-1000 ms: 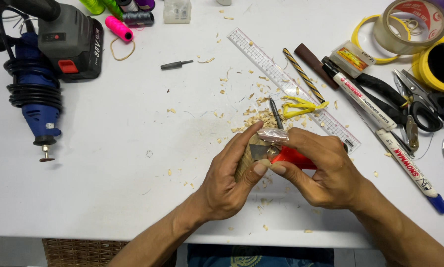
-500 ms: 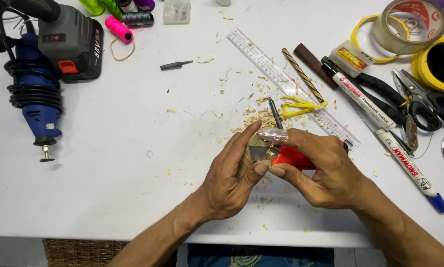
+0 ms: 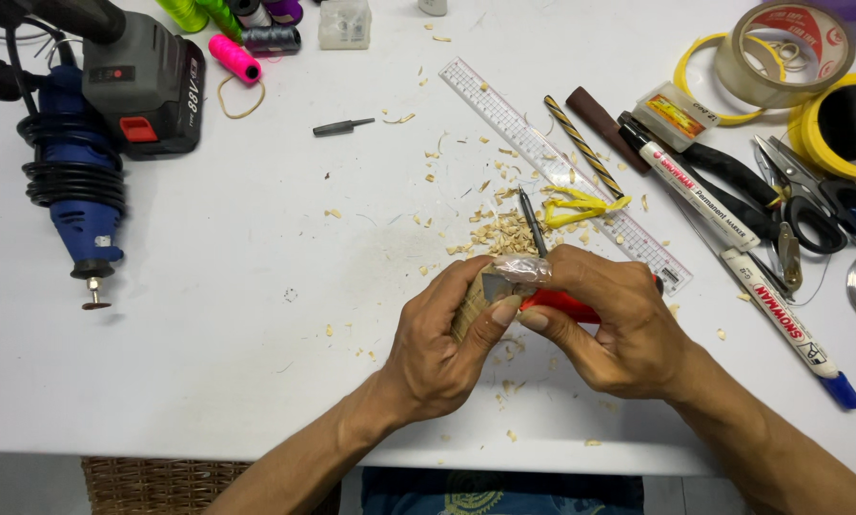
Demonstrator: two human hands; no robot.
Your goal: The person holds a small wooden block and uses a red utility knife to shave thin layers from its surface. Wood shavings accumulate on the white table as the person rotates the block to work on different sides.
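Note:
My left hand [image 3: 447, 348] grips a small pale wooden piece [image 3: 468, 307], mostly hidden by the fingers. My right hand [image 3: 609, 324] holds a red-handled cutter [image 3: 557, 303] whose blade [image 3: 497, 282] rests against the wood, with the left thumb pressed near it. Pale wood shavings [image 3: 499, 234] lie scattered on the white table [image 3: 256, 315] just beyond both hands. A thin dark pencil [image 3: 533, 221] pokes out behind my fingers.
A blue rotary tool [image 3: 71, 205] and a grey battery drill [image 3: 137, 81] lie at the left. A clear ruler [image 3: 504, 124], markers [image 3: 781, 315], pliers, scissors [image 3: 809, 205] and tape rolls [image 3: 785, 48] fill the right. Thread spools [image 3: 233, 57] sit at the back.
Hands stay in nearly the same place; the left thumb and the blade shift slightly against the wood.

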